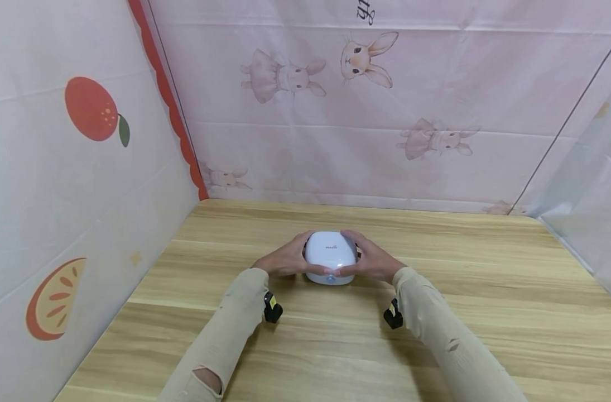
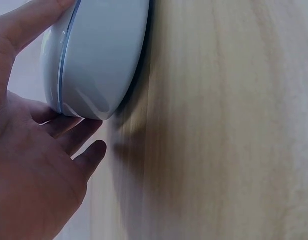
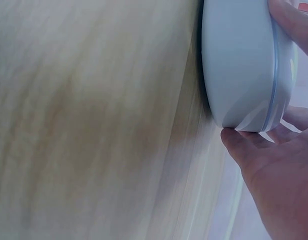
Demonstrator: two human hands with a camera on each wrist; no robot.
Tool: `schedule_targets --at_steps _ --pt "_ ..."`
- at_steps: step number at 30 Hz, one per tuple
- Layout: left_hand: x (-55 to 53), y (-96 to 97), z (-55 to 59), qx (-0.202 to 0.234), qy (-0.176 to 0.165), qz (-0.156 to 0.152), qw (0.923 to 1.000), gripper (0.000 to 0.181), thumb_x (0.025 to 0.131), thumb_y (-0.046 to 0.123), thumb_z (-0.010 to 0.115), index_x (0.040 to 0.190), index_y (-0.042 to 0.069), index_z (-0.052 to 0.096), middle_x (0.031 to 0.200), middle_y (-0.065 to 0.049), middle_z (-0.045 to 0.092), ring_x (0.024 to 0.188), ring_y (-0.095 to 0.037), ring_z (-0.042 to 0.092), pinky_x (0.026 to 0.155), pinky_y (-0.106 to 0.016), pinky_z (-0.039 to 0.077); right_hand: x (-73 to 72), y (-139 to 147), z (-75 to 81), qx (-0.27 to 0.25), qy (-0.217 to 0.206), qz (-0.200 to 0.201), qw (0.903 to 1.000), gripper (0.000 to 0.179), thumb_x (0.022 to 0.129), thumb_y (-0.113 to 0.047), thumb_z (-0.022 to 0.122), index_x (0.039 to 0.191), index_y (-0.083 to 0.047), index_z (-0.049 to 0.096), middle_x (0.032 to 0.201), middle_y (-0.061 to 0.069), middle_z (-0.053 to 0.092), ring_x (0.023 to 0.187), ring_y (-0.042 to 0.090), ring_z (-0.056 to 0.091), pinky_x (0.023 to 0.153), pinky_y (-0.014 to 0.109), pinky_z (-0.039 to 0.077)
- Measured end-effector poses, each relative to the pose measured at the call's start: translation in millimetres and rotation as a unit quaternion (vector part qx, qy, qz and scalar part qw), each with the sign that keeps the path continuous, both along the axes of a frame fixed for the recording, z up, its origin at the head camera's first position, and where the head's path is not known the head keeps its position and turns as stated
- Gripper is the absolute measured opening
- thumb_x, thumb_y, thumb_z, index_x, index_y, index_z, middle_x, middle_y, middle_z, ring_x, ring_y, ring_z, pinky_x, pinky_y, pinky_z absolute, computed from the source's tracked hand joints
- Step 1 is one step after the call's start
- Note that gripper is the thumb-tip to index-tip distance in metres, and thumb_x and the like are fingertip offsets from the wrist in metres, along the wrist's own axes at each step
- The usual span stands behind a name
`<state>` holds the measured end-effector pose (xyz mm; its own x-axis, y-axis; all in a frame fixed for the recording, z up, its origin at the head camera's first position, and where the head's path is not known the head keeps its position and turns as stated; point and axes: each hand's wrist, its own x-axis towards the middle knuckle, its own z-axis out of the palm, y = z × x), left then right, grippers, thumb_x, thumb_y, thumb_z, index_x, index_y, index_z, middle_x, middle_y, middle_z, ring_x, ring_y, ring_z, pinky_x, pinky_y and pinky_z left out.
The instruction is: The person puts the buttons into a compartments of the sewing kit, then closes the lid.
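Note:
A glossy white rounded case [image 1: 330, 251] rests on the wooden table, with small dark lettering on its lid and a round button-like spot at its front. A thin blue-grey seam parts lid from base in both wrist views. My left hand [image 1: 287, 257] grips the case's left side, and my right hand [image 1: 378, 259] grips its right side. Both thumbs meet at the front edge, just above the round spot. In the left wrist view, the fingers [image 2: 76, 135] reach round the side of the case [image 2: 101, 55]. Similarly, the right fingers [image 3: 244, 142] touch its far side.
The wood-grain table [image 1: 486, 301] spreads out around the case. Behind it hangs a pink rabbit-print sheet [image 1: 325, 151]; a white fruit-print sheet [image 1: 149, 234] borders the left side, and a pale sheet [image 1: 586, 195] the right. Each wrist carries a small black camera [image 1: 272, 308].

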<state>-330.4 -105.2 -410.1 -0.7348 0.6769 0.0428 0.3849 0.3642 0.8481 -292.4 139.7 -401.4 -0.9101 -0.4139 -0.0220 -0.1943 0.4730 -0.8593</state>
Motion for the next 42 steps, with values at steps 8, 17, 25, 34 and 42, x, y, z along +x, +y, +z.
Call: schedule_targets --at_steps 8,17,25,34,42 --pt "2.5 0.1 0.2 -0.007 0.005 0.011 0.9999 0.085 0.081 0.029 0.087 0.15 0.015 0.039 0.138 0.001 0.053 0.124 -0.016 0.053 0.107 -0.042 0.043 -0.3 0 -3.4 0.004 -0.001 -0.01 0.9999 0.107 0.078 -0.025 0.09 0.16 -0.008 0.023 0.162 0.017 0.025 0.146 0.038 0.027 0.116 0.059 0.027" --pt "5.3 1.0 0.3 -0.015 0.015 0.018 0.9996 0.09 0.079 0.029 0.089 0.15 0.013 0.038 0.138 0.0 0.051 0.122 -0.017 0.053 0.105 -0.041 0.043 -0.4 -4 -5.7 0.018 -0.009 -0.029 0.9994 0.109 0.076 -0.026 0.09 0.16 -0.011 0.021 0.161 0.018 0.025 0.145 0.038 0.028 0.118 0.058 0.022" --pt "4.5 0.4 -2.2 -0.018 0.017 0.017 0.9995 0.092 0.079 0.03 0.089 0.151 0.014 0.035 0.139 -0.001 0.05 0.123 -0.017 0.052 0.106 -0.041 0.043 4.3 -7 -1.6 0.039 0.005 -0.026 0.9989 0.107 0.079 -0.026 0.087 0.159 -0.008 0.018 0.16 0.023 0.023 0.145 0.042 0.027 0.118 0.06 0.021" --pt "4.6 -0.5 0.2 -0.03 0.008 0.018 0.9993 0.093 0.079 0.03 0.089 0.152 0.012 0.033 0.14 -0.005 0.049 0.125 -0.021 0.051 0.108 -0.044 0.041 6.2 -8 -2.0 0.044 0.027 -0.018 0.9985 0.106 0.078 -0.023 0.087 0.158 -0.004 0.019 0.158 0.025 0.025 0.143 0.043 0.03 0.116 0.059 0.025" --pt "7.4 1.8 10.3 -0.069 0.018 0.047 0.9963 0.081 0.082 0.04 0.084 0.141 0.014 0.035 0.135 -0.011 0.042 0.123 -0.026 0.046 0.105 -0.049 0.041 4.2 -2 -1.9 0.036 0.018 -0.017 0.9991 0.111 0.079 -0.028 0.087 0.161 -0.006 0.016 0.163 0.024 0.018 0.147 0.046 0.022 0.116 0.064 0.02"
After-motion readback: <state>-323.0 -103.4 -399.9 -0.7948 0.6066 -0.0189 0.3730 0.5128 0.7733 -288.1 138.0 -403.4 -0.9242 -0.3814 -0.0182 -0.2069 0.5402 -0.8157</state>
